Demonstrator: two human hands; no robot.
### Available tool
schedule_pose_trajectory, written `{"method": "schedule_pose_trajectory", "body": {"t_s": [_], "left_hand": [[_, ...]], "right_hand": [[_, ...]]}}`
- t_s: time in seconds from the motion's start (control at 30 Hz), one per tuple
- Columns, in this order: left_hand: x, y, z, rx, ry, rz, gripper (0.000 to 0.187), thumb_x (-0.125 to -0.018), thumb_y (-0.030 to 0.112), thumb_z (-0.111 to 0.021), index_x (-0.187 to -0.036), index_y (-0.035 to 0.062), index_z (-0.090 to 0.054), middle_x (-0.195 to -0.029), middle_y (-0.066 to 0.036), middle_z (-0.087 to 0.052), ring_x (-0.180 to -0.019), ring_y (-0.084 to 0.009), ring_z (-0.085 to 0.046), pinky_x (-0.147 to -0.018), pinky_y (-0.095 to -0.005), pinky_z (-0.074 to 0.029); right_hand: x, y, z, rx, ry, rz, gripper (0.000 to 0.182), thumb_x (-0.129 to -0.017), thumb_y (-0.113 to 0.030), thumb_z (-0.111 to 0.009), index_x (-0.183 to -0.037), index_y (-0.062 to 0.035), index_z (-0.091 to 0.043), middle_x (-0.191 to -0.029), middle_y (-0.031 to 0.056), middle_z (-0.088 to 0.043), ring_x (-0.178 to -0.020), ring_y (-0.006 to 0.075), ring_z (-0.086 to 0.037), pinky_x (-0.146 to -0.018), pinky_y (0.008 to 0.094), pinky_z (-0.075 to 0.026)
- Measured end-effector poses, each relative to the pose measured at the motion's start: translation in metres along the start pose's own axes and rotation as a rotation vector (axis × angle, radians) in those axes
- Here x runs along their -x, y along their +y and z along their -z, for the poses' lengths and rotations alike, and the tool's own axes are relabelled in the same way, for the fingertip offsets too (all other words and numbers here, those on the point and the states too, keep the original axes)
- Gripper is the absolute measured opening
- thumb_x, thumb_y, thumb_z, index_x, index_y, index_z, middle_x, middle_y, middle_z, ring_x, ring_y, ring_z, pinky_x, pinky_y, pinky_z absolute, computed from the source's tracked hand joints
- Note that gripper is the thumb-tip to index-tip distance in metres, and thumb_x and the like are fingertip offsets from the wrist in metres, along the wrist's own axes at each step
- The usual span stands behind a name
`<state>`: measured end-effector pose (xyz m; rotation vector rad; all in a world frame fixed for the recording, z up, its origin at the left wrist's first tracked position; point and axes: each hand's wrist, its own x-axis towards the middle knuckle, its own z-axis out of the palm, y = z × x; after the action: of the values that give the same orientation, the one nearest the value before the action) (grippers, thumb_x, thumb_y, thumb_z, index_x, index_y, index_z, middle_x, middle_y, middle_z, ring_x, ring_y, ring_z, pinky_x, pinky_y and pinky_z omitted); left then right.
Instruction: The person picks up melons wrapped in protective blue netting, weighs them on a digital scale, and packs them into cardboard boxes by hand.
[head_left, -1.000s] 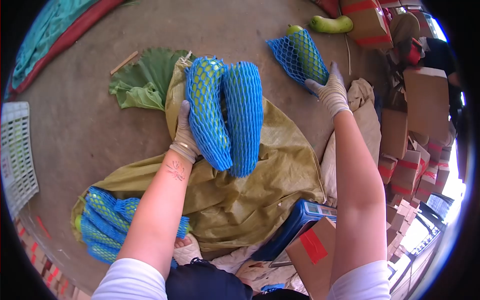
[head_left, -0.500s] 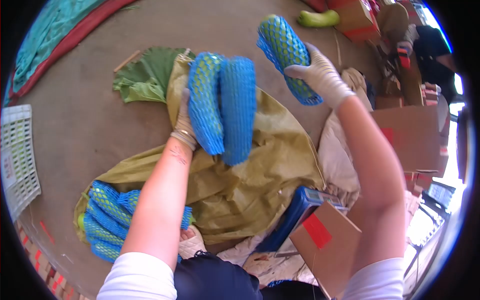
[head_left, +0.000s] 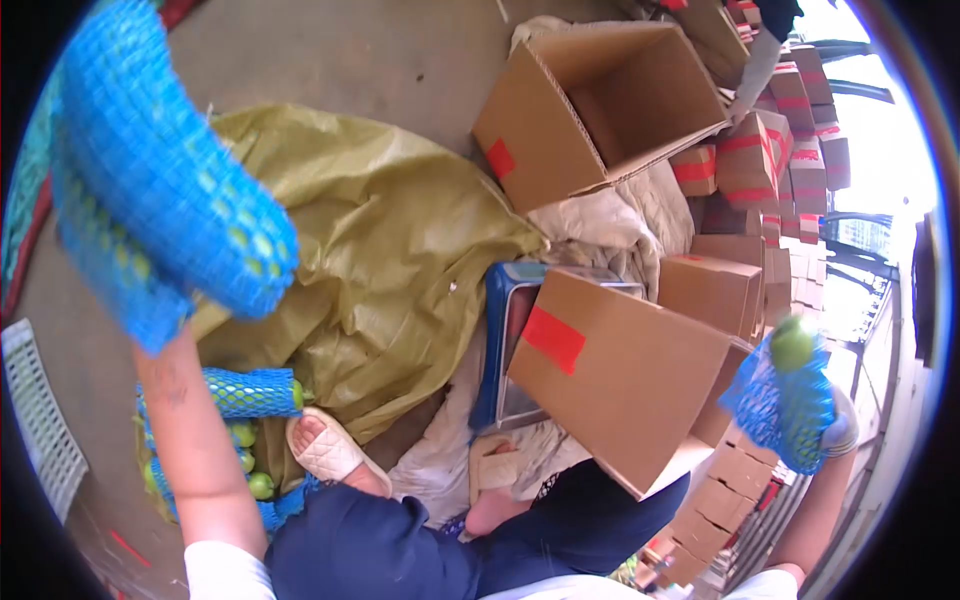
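Two long green squashes in blue foam netting (head_left: 170,160) loom at the upper left above my left forearm (head_left: 195,430). They cover my left hand, which carries them from behind. At the far right my right hand (head_left: 843,428), in a pale glove, grips another net-sleeved squash (head_left: 780,395), its green end pointing up. That squash is beside the open side of a tilted cardboard box (head_left: 610,370). More netted squashes (head_left: 250,393) lie in a pile by my left foot, several green ends showing.
An olive sack (head_left: 370,240) spreads over the floor. A blue-framed metal case (head_left: 493,350) sits against the tilted box. Behind it stands a larger open carton (head_left: 540,130). Stacked cartons (head_left: 755,160) line the right, and a white plastic crate (head_left: 40,410) is at the left edge.
The view has turned to the right. My left hand has brought its two squashes nearer the camera, and my right hand has swung its squash down and back to the box's right.
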<state>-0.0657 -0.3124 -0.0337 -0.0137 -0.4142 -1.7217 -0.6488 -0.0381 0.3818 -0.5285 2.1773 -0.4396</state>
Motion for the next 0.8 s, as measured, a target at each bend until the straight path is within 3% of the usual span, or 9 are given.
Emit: {"method": "schedule_pose_trajectory", "body": {"t_s": [0.13, 0.2, 0.27, 0.33, 0.4, 0.57, 0.67, 0.77, 0.8], "left_hand": [[0.056, 0.036, -0.067, -0.138, -0.048, -0.09, 0.058, -0.101, 0.043, -0.038, -0.146, 0.0063, -0.036, -0.146, -0.01, -0.043, -0.132, -0.0244, -0.042, -0.116, -0.0415, -0.028], [0.098, 0.034, -0.103, -0.194, -0.033, -0.101, 0.058, -0.102, 0.043, -0.037, -0.146, 0.0061, -0.036, -0.145, -0.01, -0.044, -0.131, -0.0243, -0.043, -0.116, -0.0412, -0.028], [0.124, 0.02, -0.128, -0.224, -0.01, -0.086, 0.057, -0.102, 0.043, -0.036, -0.146, 0.0059, -0.036, -0.145, -0.01, -0.045, -0.13, -0.0242, -0.044, -0.116, -0.0409, -0.028], [0.154, 0.003, -0.148, -0.248, 0.027, -0.078, 0.057, -0.102, 0.043, -0.036, -0.146, 0.0057, -0.036, -0.144, -0.011, -0.045, -0.129, -0.0241, -0.045, -0.116, -0.0406, -0.028], [0.187, -0.011, -0.17, -0.289, 0.071, -0.078, 0.057, -0.102, 0.042, -0.035, -0.146, 0.0054, -0.036, -0.143, -0.011, -0.046, -0.128, -0.024, -0.046, -0.115, -0.0403, -0.029], [0.226, -0.038, -0.242, -0.44, 0.136, -0.12, 0.056, -0.103, 0.042, -0.034, -0.145, 0.0049, -0.035, -0.141, -0.012, -0.048, -0.126, -0.0238, -0.048, -0.115, -0.0396, -0.029], [0.23, -0.058, -0.304, -0.527, 0.158, -0.148, 0.056, -0.103, 0.042, -0.033, -0.145, 0.0046, -0.035, -0.14, -0.013, -0.049, -0.125, -0.0237, -0.049, -0.115, -0.0392, -0.029], [0.216, -0.07, -0.355, -0.617, 0.181, -0.173, 0.056, -0.104, 0.041, -0.032, -0.145, 0.0042, -0.035, -0.139, -0.014, -0.051, -0.124, -0.0235, -0.051, -0.115, -0.0388, -0.03], [0.199, -0.094, -0.388, -0.405, 0.262, -0.165, 0.066, -0.099, 0.052, -0.037, -0.145, 0.0042, -0.034, -0.134, -0.017, -0.054, -0.121, -0.029, -0.053, -0.11, -0.0455, -0.036]], "right_hand": [[-0.042, 0.016, -0.02, 0.428, -0.37, -0.022, 0.086, -0.049, -0.017, -0.075, -0.129, 0.0061, -0.05, -0.112, 0.008, -0.063, -0.102, 0.015, -0.059, -0.094, 0.0284, -0.045], [-0.074, 0.029, -0.05, 0.505, -0.564, -0.013, 0.088, -0.054, -0.02, -0.078, -0.134, 0.0012, -0.049, -0.115, 0.0097, -0.064, -0.105, 0.0176, -0.06, -0.096, 0.0291, -0.045], [-0.085, 0.016, -0.103, 0.999, -0.528, -0.051, 0.09, -0.059, -0.027, -0.083, -0.138, -0.004, -0.047, -0.121, 0.0128, -0.063, -0.112, 0.0212, -0.059, -0.1, 0.0323, -0.043], [-0.125, 0.05, -0.133, 0.973, -0.743, 0.224, 0.088, -0.064, -0.028, -0.084, -0.141, -0.0086, -0.044, -0.126, 0.0151, -0.061, -0.114, 0.0262, -0.059, -0.1, 0.0351, -0.044], [-0.156, 0.084, -0.163, 0.842, -0.899, 0.232, 0.087, -0.067, -0.024, -0.083, -0.142, -0.008, -0.042, -0.13, 0.0147, -0.059, -0.115, 0.0275, -0.058, -0.1, 0.0355, -0.044], [-0.158, 0.103, -0.178, 1.249, -0.608, 0.616, 0.062, -0.074, -0.023, -0.078, -0.129, -0.0049, -0.057, -0.119, 0.019, -0.065, -0.111, 0.0316, -0.062, -0.098, 0.0368, -0.046], [-0.063, 0.075, -0.139, 0.553, -0.54, 0.804, 0.045, -0.089, -0.018, -0.066, -0.13, -0.0021, -0.056, -0.118, 0.0154, -0.066, -0.109, 0.0238, -0.063, -0.096, 0.034, -0.048], [0.007, 0.083, -0.111, -0.234, -0.808, 0.876, 0.066, -0.083, -0.016, -0.074, -0.142, -0.0062, -0.045, -0.129, 0.008, -0.059, -0.12, 0.0167, -0.053, -0.106, 0.0348, -0.04], [0.021, 0.083, -0.115, -0.248, -0.813, 0.887, 0.066, -0.083, -0.016, -0.074, -0.142, -0.0062, -0.045, -0.129, 0.008, -0.059, -0.12, 0.0167, -0.053, -0.106, 0.0348, -0.04]]}}
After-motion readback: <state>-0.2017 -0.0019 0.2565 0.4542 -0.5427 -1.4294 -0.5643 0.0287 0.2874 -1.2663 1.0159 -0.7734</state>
